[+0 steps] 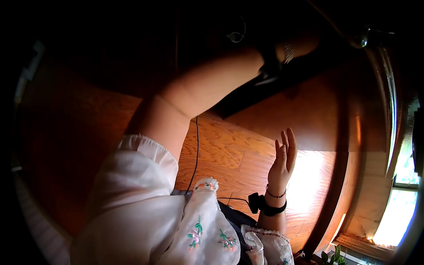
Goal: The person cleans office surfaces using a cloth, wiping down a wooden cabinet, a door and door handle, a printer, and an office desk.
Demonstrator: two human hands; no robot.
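Observation:
My left hand is stretched up and across into a dark space beside a brown wooden panel. A metal bracelet and a dark band circle that wrist. Its fingers are lost in shadow, so I cannot make out what they touch or hold. Lower down, my right hand is raised above the wood floor, fingers extended and slightly apart, holding nothing. It wears a thin bracelet and a black strap with a small black device.
A thin black cable runs down across the floor towards my embroidered white blouse. Sunlight falls on the floor right of my right hand. A bright window and a green plant are at the lower right.

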